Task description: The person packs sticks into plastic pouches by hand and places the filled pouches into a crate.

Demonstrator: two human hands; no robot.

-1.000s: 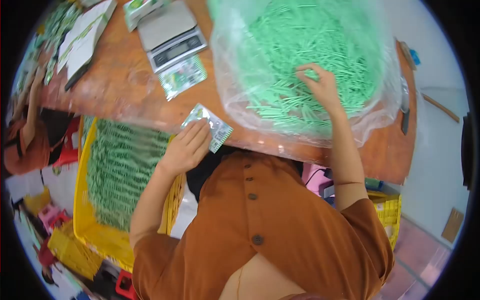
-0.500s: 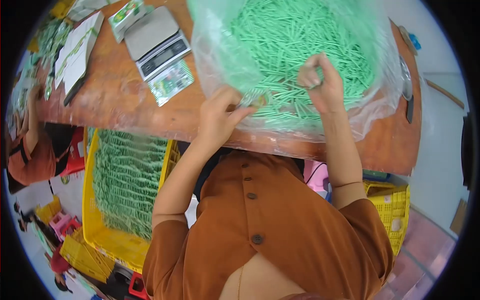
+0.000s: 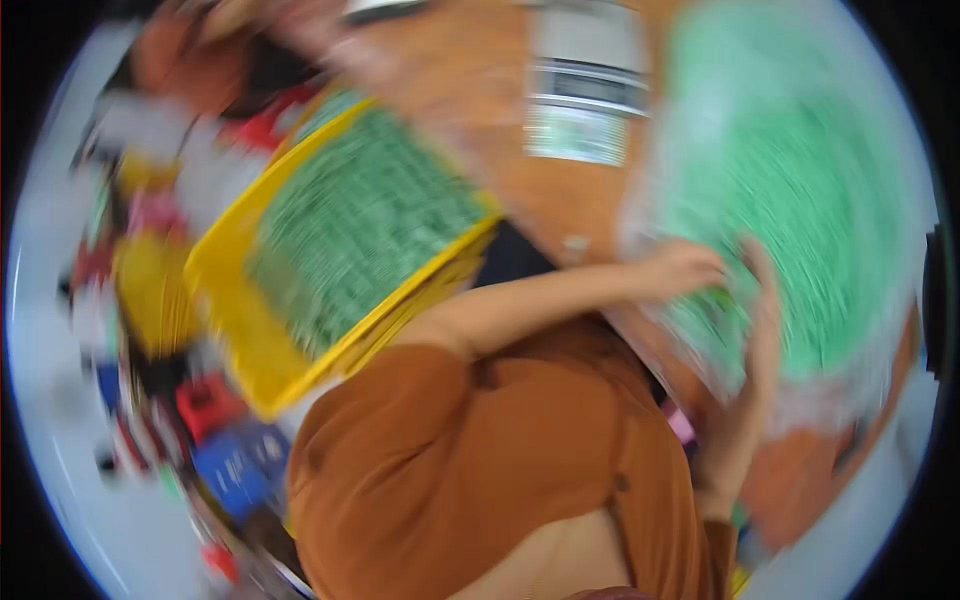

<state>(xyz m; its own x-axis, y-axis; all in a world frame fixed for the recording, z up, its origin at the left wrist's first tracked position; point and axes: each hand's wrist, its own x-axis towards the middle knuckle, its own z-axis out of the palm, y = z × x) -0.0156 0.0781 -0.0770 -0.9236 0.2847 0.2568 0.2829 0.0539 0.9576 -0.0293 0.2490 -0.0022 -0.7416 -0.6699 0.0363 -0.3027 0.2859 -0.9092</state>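
Observation:
Motion blur covers the view. My left hand (image 3: 682, 270) is closed at the near edge of a clear plastic bag (image 3: 650, 215), pinching a small printed plastic packet (image 3: 724, 298) that is smeared. Just to its right is my right hand (image 3: 762, 275), fingertips upward, beside the packet; whether anything is between its fingers is not clear. Behind both hands lies a heap of thin green sticks (image 3: 810, 220), spread inside the bag.
On the wooden table (image 3: 480, 95) stands a digital scale (image 3: 590, 60) with a printed packet (image 3: 576, 135) at its front. To the left, a yellow crate (image 3: 225, 300) holds bundled green packs (image 3: 365, 225). Another person (image 3: 190, 60) is at the upper left.
The view has swung left and tilted, so table, bag and crate appear shifted and rotated. My right hand has come down from over the sticks to beside my left hand and the packet.

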